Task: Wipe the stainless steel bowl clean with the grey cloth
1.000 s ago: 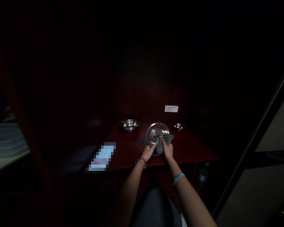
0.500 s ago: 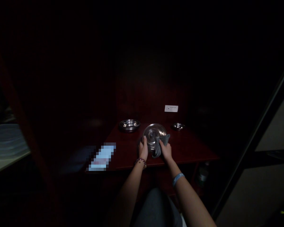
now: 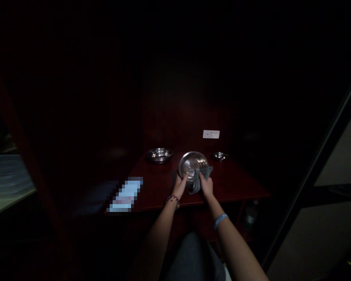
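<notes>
A shiny metal bowl (image 3: 192,160) is tilted between my hands above the dark red table (image 3: 236,187). My left hand (image 3: 180,185) grips its lower left rim, with the thumb over the inside. Bunched in my right hand (image 3: 206,185) is a grey cloth (image 3: 196,183), which lies against the bowl's lower right side. Farther back on the left sit stacked metal bowls or dishes (image 3: 159,155), and a small metal bowl (image 3: 220,156) rests at the back right.
A white socket panel (image 3: 211,134) is on the back wall. A pixelated bright patch (image 3: 125,195) lies at the table's left edge. Below the table on the right stands a bottle (image 3: 250,216). Stacked pale items (image 3: 10,175) are on a shelf at far left.
The held bowl has turned and shifted slightly right. My left thumb now reaches farther over its inside, and the cloth has moved slightly right with my right hand.
</notes>
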Demonstrator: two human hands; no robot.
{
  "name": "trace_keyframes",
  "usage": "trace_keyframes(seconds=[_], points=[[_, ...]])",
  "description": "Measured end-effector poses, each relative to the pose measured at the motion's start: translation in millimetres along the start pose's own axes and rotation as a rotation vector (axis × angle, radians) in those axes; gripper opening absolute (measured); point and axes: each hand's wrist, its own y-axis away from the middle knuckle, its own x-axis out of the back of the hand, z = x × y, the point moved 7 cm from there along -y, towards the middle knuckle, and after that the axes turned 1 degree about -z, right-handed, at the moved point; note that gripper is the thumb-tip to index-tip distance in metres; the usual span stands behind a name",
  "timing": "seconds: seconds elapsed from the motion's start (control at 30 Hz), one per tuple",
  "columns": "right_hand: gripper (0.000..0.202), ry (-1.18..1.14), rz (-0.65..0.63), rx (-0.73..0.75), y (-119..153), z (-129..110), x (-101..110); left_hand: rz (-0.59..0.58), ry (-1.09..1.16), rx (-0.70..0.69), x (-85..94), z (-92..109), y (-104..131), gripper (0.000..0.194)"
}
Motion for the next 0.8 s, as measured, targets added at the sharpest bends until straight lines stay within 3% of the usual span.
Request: trace_keyframes(seconds=[0.2,0.63,0.8], points=[[0.042,0.015,-0.01,0.0,0.9,-1.9,-0.6,-0.058,-0.056,0.0,-5.4,-13.4,-5.5,0.037],[0.041,0.005,0.012,0.006,-0.4,0.3,-0.2,0.036,-0.123,0.087,2.7,-14.3,-4.4,0.03],[0.04,-0.011,0.025,0.011,1.6,-0.6,0.9,0.089,-0.151,0.098,10.0,-10.5,-0.7,0.036]])
